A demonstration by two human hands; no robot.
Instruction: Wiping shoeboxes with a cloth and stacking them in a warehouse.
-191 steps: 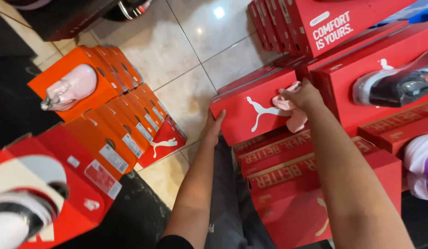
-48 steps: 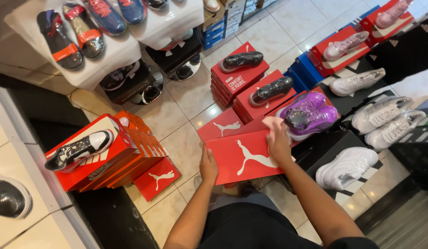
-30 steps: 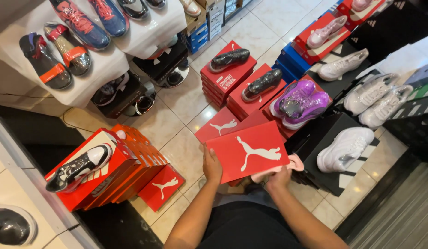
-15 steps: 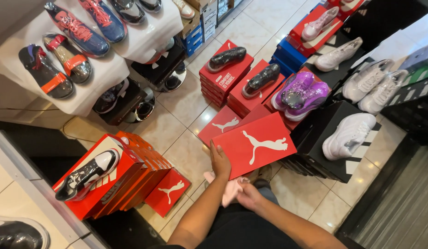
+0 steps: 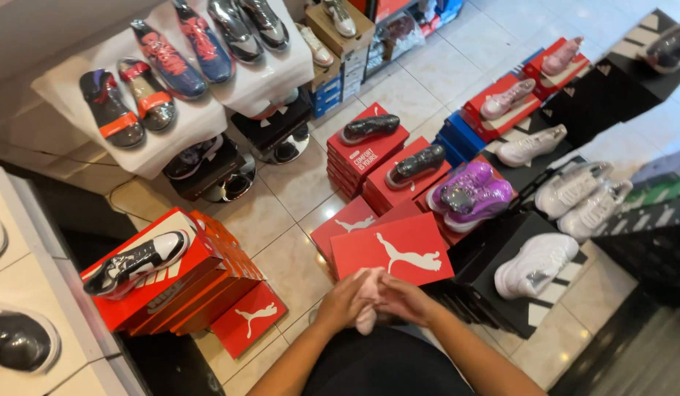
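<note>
My left hand (image 5: 341, 302) and my right hand (image 5: 406, 299) meet just below a red shoe box (image 5: 391, 253) with a white leaping-cat mark on its lid. Both hands close around a small pale pink cloth (image 5: 367, 295), bunched between the palms. The box lies flat on a stack in front of me, with a second red box (image 5: 345, 223) partly under it to the left. A purple shoe (image 5: 469, 193) rests on boxes just behind and right of it.
A stack of red and orange boxes (image 5: 180, 290) topped by a black-and-white shoe (image 5: 134, 261) stands to my left. Black boxes (image 5: 501, 282) carry white shoes (image 5: 536, 264) at the right. A white shelf (image 5: 186, 81) of sandals and sneakers is at the back left, over tiled floor (image 5: 281, 213).
My left hand has let go of the red box's edge and joined my right hand on the pink cloth. The box now rests flat on the stack. The view has risen.
</note>
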